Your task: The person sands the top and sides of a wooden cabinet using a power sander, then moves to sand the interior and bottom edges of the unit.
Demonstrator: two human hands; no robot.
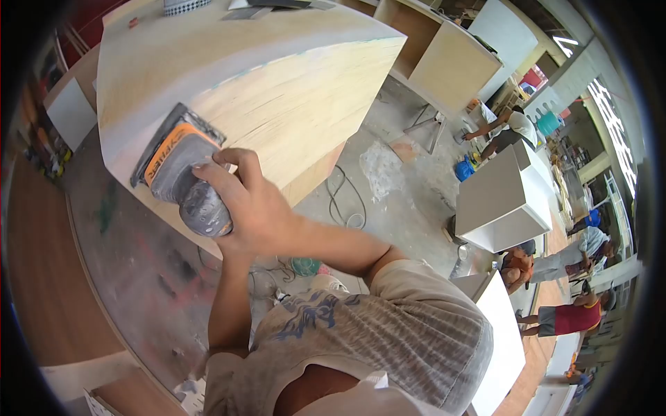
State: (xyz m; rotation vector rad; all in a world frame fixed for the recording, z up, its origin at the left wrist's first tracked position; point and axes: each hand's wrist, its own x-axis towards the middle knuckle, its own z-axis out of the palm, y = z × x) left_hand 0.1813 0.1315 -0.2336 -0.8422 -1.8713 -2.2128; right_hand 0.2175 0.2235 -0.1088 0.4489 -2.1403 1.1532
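Closest to us is our own shoulder in a grey striped shirt [416,333], with both bare arms reaching forward from it. The right hand [243,197] sits on top of the sander [177,163], and its fingers [232,163] are curled tight over the grey body, clamping it from above. The left arm [225,312] rises to meet the same spot, but the left hand is hidden under the right wrist, so we cannot tell whether its fingers are spread or closed.

The sander, grey with an orange band, lies pad-down on the big wooden board [291,90], close to the board's near edge. It sits where a pale, greyish coated stretch meets the bare yellow grain. We judge that we are mid-pass in sanding this face. A further pass would call for keeping the pad flat, pressing evenly, and watching the near edge so the tool does not tip off it.

Below the board is a dusty concrete floor [388,180] with a loose cable [347,201] coiled on it. Beyond that stands a white cabinet [499,194]. Farther off, one person [506,125] bends over work on the floor, and other people [576,249] are near the bright open side of the workshop.
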